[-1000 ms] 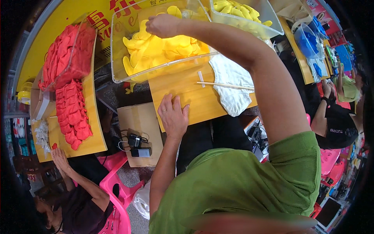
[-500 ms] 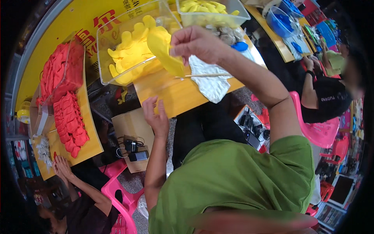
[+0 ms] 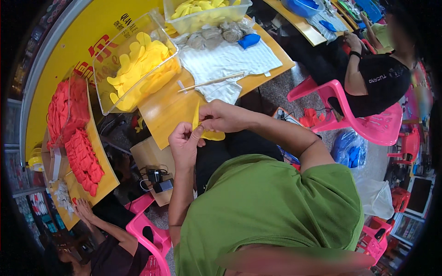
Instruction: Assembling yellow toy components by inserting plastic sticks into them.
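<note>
In front of my body, just off the near edge of the wooden table, I hold a soft yellow fabric piece between both hands. My left hand pinches it from the left, thumb and fingertips closed. My right hand grips it from the right with fingers bent. One strip sticks up between the hands, and a rounded part hangs below the right fingers. Beyond them a clear plastic bin holds a heap of similar yellow pieces. A thin wooden stick lies across a white cloth.
Behind the cloth sit clear bags of greyish contents, a blue piece and another bin. At left, stacked red pieces lie near a co-worker's hands. A pink chair stands right; a cardboard box sits below the table.
My right hand has come down from beside the bin, bringing the yellow piece toward me. My left hand has closed on it too. The view has shifted, showing more of the cloth.
</note>
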A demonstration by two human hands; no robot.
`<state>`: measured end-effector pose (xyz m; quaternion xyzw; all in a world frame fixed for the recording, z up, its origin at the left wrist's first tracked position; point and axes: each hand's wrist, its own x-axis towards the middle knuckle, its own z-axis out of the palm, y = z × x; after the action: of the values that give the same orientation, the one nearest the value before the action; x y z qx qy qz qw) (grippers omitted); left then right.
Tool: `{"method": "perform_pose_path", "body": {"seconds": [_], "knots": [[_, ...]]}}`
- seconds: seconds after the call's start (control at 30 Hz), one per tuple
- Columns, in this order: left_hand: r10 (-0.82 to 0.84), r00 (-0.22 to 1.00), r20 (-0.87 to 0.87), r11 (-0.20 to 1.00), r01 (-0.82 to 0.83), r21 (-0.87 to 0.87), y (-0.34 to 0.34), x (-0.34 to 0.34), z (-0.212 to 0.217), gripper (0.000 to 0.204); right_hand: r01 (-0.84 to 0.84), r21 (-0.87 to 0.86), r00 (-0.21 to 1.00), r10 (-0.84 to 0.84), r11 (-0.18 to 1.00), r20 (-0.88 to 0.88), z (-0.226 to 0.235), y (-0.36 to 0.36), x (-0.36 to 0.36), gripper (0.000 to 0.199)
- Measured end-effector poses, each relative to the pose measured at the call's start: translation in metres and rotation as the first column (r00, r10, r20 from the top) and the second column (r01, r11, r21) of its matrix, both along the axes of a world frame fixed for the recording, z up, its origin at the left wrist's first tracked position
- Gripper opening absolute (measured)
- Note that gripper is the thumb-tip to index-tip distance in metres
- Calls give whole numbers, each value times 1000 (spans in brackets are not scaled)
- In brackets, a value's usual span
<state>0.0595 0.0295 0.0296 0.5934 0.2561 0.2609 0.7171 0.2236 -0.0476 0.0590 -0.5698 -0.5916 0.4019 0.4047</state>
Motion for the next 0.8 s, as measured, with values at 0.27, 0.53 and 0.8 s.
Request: {"method": "perform_pose_path", "body": {"seconds": [0.27,0.53,0.8], "knots": [[256,918,-302,686,48,726,-20,8,-1,14,168,109,878,-199,980,436,-15,-30,-12,13],[106,994,37,792,-107,602,-24,28,-1,22,15,264,929,-111,965,354,-6,-42,-11,16],[136,991,-17,619,-71,782,-25,42,8,35,55,422,900,-228,905,372,-12,-49,-10,14]]}}
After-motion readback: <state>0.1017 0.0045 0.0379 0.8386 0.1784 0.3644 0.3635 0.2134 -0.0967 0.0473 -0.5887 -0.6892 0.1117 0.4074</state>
